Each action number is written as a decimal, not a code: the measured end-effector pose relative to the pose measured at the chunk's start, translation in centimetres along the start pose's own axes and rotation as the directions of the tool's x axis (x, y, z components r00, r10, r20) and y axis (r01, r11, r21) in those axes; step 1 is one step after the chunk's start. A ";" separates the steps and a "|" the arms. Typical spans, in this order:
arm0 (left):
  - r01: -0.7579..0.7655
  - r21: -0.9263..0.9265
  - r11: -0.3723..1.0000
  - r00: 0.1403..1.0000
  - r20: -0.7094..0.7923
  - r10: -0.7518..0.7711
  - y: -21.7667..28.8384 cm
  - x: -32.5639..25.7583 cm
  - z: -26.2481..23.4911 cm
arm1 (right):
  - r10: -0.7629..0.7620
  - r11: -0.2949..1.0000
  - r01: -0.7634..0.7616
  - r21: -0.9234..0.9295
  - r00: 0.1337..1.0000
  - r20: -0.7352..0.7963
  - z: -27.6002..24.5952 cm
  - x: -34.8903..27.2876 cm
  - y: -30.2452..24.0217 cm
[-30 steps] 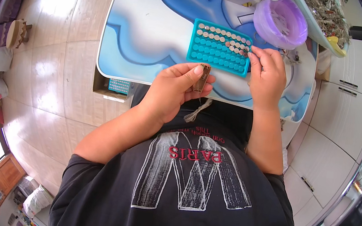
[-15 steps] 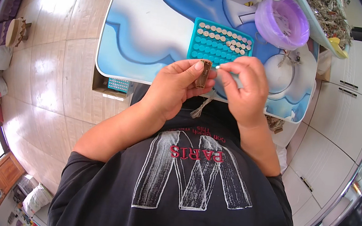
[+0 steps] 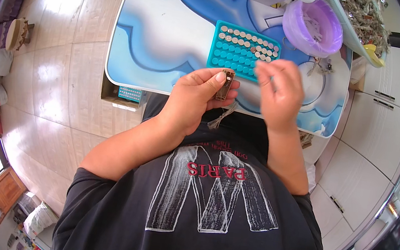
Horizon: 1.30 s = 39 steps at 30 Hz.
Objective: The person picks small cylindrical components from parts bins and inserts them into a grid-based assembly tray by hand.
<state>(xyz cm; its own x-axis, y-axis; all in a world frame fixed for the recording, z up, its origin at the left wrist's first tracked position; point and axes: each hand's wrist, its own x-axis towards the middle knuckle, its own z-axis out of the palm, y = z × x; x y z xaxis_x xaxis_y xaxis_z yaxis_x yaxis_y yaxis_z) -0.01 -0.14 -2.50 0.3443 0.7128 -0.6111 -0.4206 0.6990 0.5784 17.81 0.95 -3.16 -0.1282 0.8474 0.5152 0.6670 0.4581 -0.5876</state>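
The left hand (image 3: 190,101) sits right at the centre of the view, fingers curled and pinching a small brown rectangular piece (image 3: 225,84), thumb pressed on its top end, holding it upright just over the near edge of the desk (image 3: 161,34). A thin bundle of pale wires (image 3: 220,117) dangles from below that piece, trailing toward six o'clock against the black shirt (image 3: 208,212).

At about three o'clock from the piece, just beside it, the right hand (image 3: 280,92) hovers, blurred; its fingertips are drawn together near the top, but I cannot tell whether anything is pinched between them. The two hands are close and not touching.

Up at twelve o'clock from the hands lies a teal tray (image 3: 242,49) of round pockets flat on the desk, its far rows filled with small silvery discs (image 3: 242,34), the near rows bare. The right hand's fingers overlap the tray's near right corner in the view.

At two o'clock stands a purple bowl (image 3: 313,26) with some pale bits inside. Beyond it, at the desk's far right, a heap of small metallic parts (image 3: 364,12) fills a shallow tray. At nine o'clock, the tiled floor (image 3: 67,57) spreads out beside the desk, and under the desk's edge a second small teal tray (image 3: 129,94) rests on a low shelf.
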 end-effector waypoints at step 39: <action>0.023 -0.011 1.000 1.000 0.007 -0.023 0.3 0.1 0.1 | -0.019 0.949 0.016 -0.314 1.000 -0.005 -0.1 1.0 2.9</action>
<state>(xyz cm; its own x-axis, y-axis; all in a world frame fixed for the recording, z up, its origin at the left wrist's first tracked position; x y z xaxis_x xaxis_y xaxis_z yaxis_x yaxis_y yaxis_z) -0.04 0.20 -2.33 0.3594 0.6971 -0.6204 -0.4219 0.7144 0.5582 19.66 3.10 -4.29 -0.1367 0.8373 0.5294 0.8615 0.3642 -0.3537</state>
